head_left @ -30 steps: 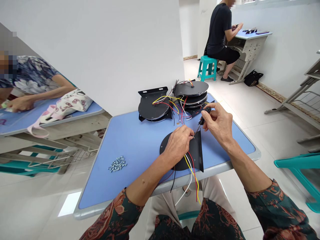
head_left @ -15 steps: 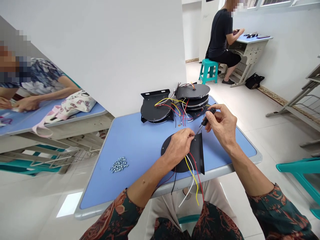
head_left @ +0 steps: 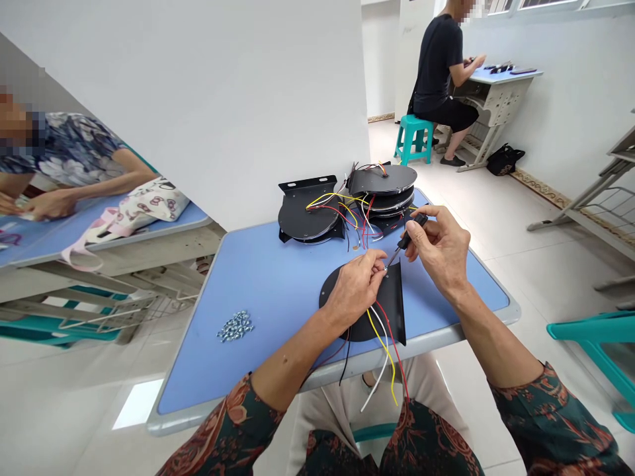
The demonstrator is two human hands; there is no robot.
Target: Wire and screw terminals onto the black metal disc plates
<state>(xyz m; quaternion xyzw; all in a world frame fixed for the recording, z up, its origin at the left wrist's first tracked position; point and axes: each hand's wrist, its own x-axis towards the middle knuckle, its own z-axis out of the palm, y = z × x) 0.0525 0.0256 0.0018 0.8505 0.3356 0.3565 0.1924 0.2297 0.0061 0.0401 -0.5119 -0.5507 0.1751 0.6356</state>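
One screwdriver (head_left: 407, 239) sits in the curled fingers and thumb of the right hand (head_left: 441, 254), its shaft slanting down to the fingertips of the left hand (head_left: 353, 285), which pinch one small shiny piece (head_left: 385, 268) at the tip. Beneath the left hand, one round black plate (head_left: 391, 303) lies at the near side of the blue table (head_left: 262, 271), its bent flange facing right. At least four wires (head_left: 387, 346), red, white, yellow and black, hang over the near rim. Two groups of similar plates stand along the far edge: a lower left stack (head_left: 297, 218) and a taller right stack (head_left: 389, 178). One pile of screws (head_left: 235, 326), too jumbled to count, lies left; bare surface spreads between it and the plate, with a narrower strip right of the flange.
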